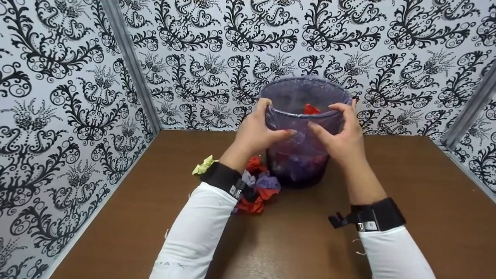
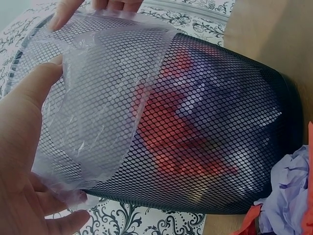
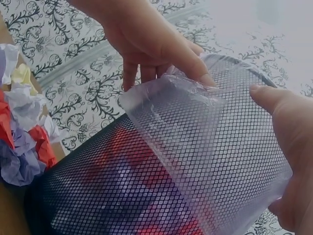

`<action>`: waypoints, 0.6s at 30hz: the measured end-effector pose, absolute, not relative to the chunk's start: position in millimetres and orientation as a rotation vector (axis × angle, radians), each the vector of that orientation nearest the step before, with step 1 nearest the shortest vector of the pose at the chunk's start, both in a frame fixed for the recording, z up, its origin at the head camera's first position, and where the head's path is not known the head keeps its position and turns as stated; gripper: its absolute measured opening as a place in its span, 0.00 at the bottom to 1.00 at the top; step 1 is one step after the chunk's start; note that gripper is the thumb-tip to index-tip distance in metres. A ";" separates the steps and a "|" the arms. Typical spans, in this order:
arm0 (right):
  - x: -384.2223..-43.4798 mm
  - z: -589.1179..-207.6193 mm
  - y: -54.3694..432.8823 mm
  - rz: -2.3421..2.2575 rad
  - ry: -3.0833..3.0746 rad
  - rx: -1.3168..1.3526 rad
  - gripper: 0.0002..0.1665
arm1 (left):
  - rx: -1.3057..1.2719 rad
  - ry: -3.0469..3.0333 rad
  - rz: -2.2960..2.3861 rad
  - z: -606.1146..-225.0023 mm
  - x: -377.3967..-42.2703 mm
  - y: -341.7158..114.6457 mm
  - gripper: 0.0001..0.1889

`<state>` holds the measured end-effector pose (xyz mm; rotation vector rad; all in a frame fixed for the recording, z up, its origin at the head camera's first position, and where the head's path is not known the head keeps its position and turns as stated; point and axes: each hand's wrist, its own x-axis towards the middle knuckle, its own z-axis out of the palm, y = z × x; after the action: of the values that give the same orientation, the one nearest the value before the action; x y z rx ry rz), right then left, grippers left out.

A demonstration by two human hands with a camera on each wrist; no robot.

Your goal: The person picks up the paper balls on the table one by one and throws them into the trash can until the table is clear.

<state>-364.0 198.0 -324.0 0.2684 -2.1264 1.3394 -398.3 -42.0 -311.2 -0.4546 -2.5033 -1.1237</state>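
Note:
A dark mesh wastebasket stands on the brown table, a clear plastic liner folded down over its rim. My left hand grips the upper left side, its thumb against the front. On the opposite side my right hand holds the rim, fingers at the top and thumb on the front. Both thumbs press near the liner's folded part. Through the mesh, crumpled red paper and purple and white paper show inside; one red piece is visible through the opening.
Several crumpled paper balls, red, purple and white, lie left of the basket, partly behind my left wrist. A yellow paper ball is farther left. Patterned walls enclose the brown table at the back and sides.

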 end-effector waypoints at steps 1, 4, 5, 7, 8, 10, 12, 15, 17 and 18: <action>-363.4 -323.6 198.3 1.327 -2.145 0.257 0.44 | -0.456 -2.502 -1.124 -310.8 -398.0 -42.0 0.49; -363.0 -322.3 198.9 1.293 -2.187 0.239 0.46 | -0.448 -2.497 -1.129 -310.0 -397.6 -41.9 0.50; -362.5 -321.9 199.0 1.289 -2.200 0.235 0.46 | -0.444 -2.500 -1.135 -309.9 -397.4 -41.8 0.50; -361.2 -321.5 199.7 1.288 -2.210 0.236 0.47 | -0.441 -2.513 -1.162 -309.6 -396.8 -41.2 0.51; -360.4 -321.3 200.1 1.288 -2.214 0.234 0.48 | -0.445 -2.520 -1.172 -309.6 -396.5 -40.8 0.51; -358.9 -321.2 200.6 1.289 -2.219 0.230 0.48 | -0.454 -2.528 -1.193 -309.6 -396.3 -40.1 0.50; -358.5 -320.8 200.5 1.288 -2.222 0.227 0.48 | -0.467 -2.523 -1.215 -309.6 -396.2 -39.9 0.49; -359.0 -320.2 199.7 1.291 -2.227 0.233 0.49 | -0.486 -2.503 -1.251 -309.2 -395.8 -40.5 0.48; -359.4 -320.6 199.1 1.291 -2.229 0.235 0.49 | -0.500 -2.501 -1.277 -309.2 -395.3 -41.2 0.48; -359.4 -321.1 198.9 1.292 -2.230 0.234 0.49 | -0.507 -2.503 -1.292 -309.4 -395.1 -41.7 0.48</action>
<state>-359.4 198.9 -321.1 0.2344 -2.2301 1.2917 -395.1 -41.7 -309.4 -0.5074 -2.5032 -1.2924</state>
